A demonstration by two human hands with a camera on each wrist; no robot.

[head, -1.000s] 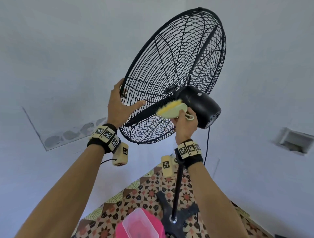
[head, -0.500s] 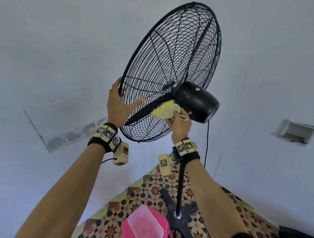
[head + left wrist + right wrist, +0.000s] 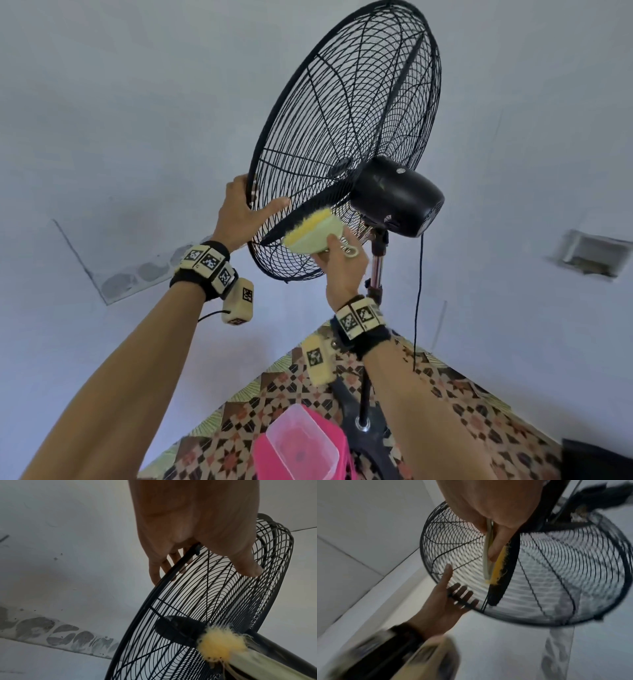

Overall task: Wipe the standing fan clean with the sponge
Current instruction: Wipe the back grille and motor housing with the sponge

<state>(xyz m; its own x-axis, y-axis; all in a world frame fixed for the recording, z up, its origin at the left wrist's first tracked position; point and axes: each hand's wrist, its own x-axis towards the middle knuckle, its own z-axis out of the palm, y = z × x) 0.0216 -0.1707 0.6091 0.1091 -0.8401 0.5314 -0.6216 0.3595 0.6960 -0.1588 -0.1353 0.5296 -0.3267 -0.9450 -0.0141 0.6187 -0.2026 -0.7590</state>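
A black standing fan fills the head view, with its round wire grille (image 3: 346, 137) tilted and its motor housing (image 3: 397, 195) behind. My left hand (image 3: 239, 212) grips the grille's lower left rim, thumb on the rear side and fingers over the front; the left wrist view shows this hand (image 3: 197, 527) on the rim. My right hand (image 3: 342, 267) holds a sponge (image 3: 313, 229), yellow with a pale green back, and presses its yellow face on the rear grille below the motor. The right wrist view, blurred, shows the sponge (image 3: 494, 563) edge-on against the wires.
The fan's chrome pole (image 3: 376, 267) runs down to a black cross base (image 3: 363, 425) on a patterned floor. A power cord (image 3: 418, 301) hangs from the motor. A clear plastic tub (image 3: 301, 445) sits on something pink beside the base. Pale walls stand close around.
My right hand has slid the sponge down and left along the rear grille, away from the motor housing. My left hand keeps its grip on the rim.
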